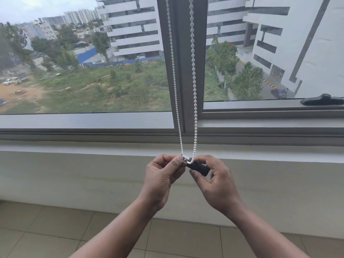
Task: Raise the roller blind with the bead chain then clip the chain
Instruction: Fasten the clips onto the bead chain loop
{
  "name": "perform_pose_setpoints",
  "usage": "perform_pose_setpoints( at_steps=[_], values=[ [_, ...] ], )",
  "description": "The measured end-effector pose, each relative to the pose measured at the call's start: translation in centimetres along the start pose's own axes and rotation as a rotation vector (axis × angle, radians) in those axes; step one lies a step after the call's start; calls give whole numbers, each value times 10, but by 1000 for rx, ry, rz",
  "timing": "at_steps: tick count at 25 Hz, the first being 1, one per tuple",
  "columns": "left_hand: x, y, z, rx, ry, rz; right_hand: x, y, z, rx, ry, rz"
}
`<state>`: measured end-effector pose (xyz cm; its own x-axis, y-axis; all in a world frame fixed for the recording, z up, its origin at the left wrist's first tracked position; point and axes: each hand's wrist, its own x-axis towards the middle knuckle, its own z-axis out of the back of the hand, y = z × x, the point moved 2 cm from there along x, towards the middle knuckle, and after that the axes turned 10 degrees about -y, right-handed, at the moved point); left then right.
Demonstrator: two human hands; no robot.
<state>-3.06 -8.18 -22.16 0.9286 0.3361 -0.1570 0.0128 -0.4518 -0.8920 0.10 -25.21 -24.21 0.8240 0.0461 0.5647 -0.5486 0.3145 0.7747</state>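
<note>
Chain (194, 90) hangs down the middle of the frame as two white beaded strands, its bottom loop meeting a black clip (198, 167) at lower centre. Left hand (162, 179) pinches the clip's silver end while right hand (214, 183) grips its body, likely steadying it for fastening.

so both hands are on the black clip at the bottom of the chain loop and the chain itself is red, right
Not quite: the chain is white, not red, as the head view shows. The rest holds: the left hand and right hand are both on the black clip at the bottom of the loop.
</note>
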Motion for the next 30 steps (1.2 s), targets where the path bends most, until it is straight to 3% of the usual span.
perform_pose_setpoints(
  at_steps=[7,13,17,23,30],
  values=[
    [4,-4,0,85,45,60,-2,-5,2,35,-40,27],
    [-1,4,-7,29,50,41,-2,-1,2,-14,-185,184],
    [0,3,-5,17,40,40,0,0,1,-9,-152,177],
    [3,0,3,138,68,-24,-3,-2,-1,233,-24,-102],
    [0,9,0,279,128,-191,-14,-14,-12,191,68,-178]
  ],
)
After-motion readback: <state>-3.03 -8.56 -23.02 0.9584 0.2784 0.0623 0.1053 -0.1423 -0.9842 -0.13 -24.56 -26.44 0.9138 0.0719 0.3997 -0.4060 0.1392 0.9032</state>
